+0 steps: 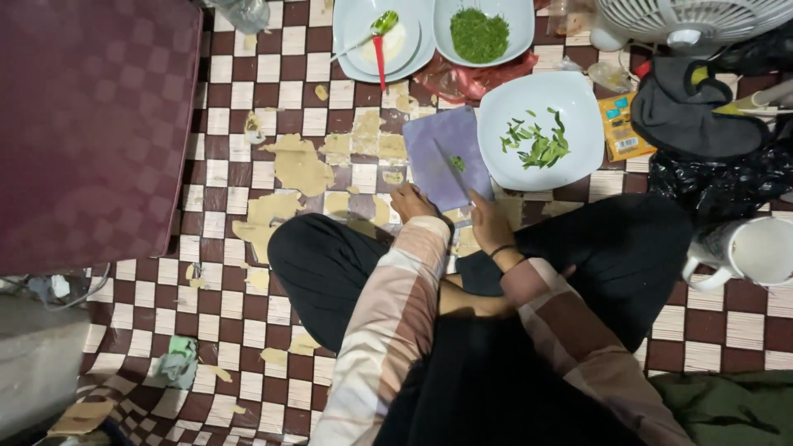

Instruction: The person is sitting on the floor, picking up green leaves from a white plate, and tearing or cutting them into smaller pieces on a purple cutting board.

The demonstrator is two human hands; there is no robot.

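Head view looks straight down on a person sitting cross-legged on a checkered floor mat. A purple cutting board lies on the mat just beyond the knees. The right hand grasps a knife by its handle, blade angled out across the board toward a small bit of green herb. The left hand rests on the near left edge of the board, fingers curled over it; whether it pinches anything cannot be told.

Progress, judging by how things lie: a far bowl holds a heap of finely chopped greens, while the white plate touching the board's right edge holds a few whole leaves, so most chopping looks done and a little remains.

Both forearms reach forward from the lap, wrists close together, sleeves drawn back.
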